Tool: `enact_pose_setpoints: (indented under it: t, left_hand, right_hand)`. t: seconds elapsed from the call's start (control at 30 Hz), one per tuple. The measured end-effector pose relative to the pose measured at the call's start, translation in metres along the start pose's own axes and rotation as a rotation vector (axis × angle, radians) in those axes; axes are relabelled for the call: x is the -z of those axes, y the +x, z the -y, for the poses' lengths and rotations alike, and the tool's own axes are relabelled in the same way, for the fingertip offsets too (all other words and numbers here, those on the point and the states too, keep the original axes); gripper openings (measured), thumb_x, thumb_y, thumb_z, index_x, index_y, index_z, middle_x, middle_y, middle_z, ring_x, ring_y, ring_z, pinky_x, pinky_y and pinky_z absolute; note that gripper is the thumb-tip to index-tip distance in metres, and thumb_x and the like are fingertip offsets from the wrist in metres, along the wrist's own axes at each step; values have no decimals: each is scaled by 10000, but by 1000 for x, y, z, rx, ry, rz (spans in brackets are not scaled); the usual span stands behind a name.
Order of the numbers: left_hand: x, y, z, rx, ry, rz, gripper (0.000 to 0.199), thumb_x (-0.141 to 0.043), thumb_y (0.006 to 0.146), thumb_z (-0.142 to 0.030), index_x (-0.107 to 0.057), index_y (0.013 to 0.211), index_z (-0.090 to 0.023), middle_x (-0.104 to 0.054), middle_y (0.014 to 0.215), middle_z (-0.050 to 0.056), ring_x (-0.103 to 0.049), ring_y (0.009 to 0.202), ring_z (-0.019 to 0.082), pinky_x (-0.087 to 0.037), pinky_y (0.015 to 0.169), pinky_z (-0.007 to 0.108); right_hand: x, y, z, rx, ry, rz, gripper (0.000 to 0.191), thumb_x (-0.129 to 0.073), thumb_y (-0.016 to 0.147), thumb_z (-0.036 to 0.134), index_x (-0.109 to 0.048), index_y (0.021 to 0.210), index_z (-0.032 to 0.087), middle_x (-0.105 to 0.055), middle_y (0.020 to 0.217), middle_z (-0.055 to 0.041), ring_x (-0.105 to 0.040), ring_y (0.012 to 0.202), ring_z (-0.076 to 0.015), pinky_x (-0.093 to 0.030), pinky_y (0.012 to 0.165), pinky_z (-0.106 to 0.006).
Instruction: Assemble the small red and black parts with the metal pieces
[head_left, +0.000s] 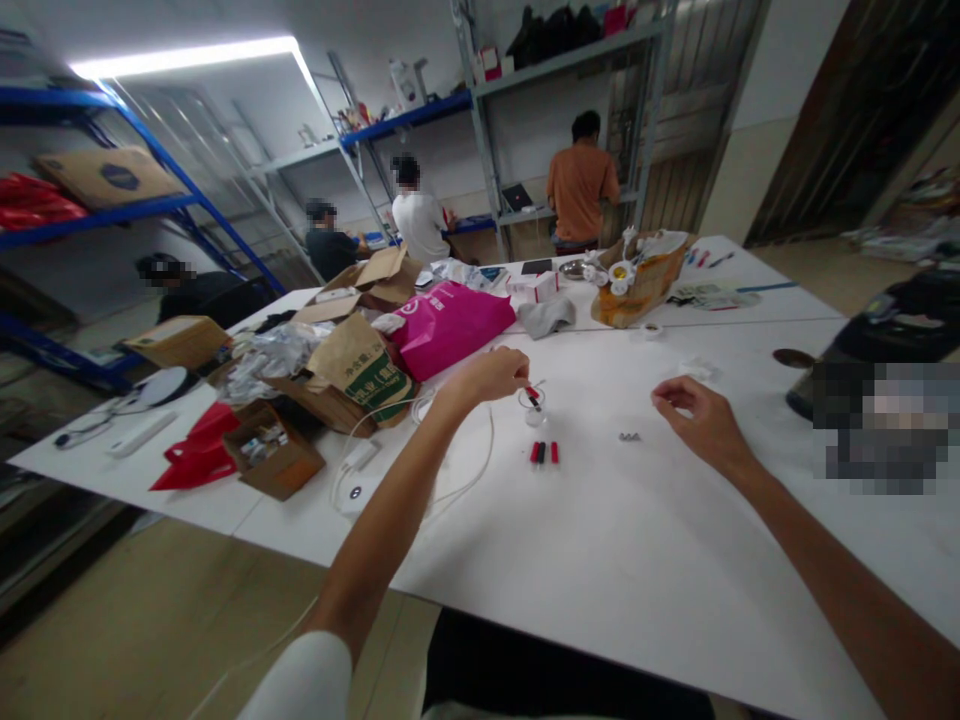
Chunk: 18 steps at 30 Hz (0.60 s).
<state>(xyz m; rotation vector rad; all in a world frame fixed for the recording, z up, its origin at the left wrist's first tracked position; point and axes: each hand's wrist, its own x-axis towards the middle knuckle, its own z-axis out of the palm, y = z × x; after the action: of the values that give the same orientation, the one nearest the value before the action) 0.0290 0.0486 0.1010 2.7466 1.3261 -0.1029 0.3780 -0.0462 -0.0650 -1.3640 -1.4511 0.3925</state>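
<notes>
My left hand [501, 376] is closed in a pinch on a small red-and-black stick-like piece [532, 397], too small for me to name. The piece hangs over a small clear cup [536, 416] on the white table. Just nearer to me, more short pieces lie side by side: a red piece [555, 453] and a black piece [541, 453] among them. To their right sit small silvery pieces [630, 437] in a row. My right hand [701, 418] hovers beyond these on the right, fingers loosely curved and apart, with nothing visible in them.
A white cable [491, 440] loops under my left forearm. Left of it stand a small open carton [274, 455], a paper bag [360, 370] and a magenta bag [457, 325]. A dark backpack [885, 330] rests at the right edge. Several people sit farther back.
</notes>
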Motion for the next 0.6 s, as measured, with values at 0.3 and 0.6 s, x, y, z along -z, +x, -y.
enact_pose_setpoints:
  t: [0.3,0.6]
  left_hand:
    - [-18,-50,-7,-126,-561,-279,206,-698,1026,-347,-792,1022,-164,-809,958,67,-705,827,163,-525,776,287]
    - [-82,-57,-49,-253,-1090,-109,298,-778,1011,-451,-804,1029,-155,-793,959,78,-702,814,157,-553,794,302]
  right_hand:
    - [-2,-3,8,43,-35,-1,248,-709,965,500,-690,978,253,-770,969,-78,-736,848,-258,-635,851,-437]
    - [-29,-38,84,145,101,342,269,-745,1013,499,-748,1144,264,-806,1022,-69,-748,894,-255,-624,840,-404]
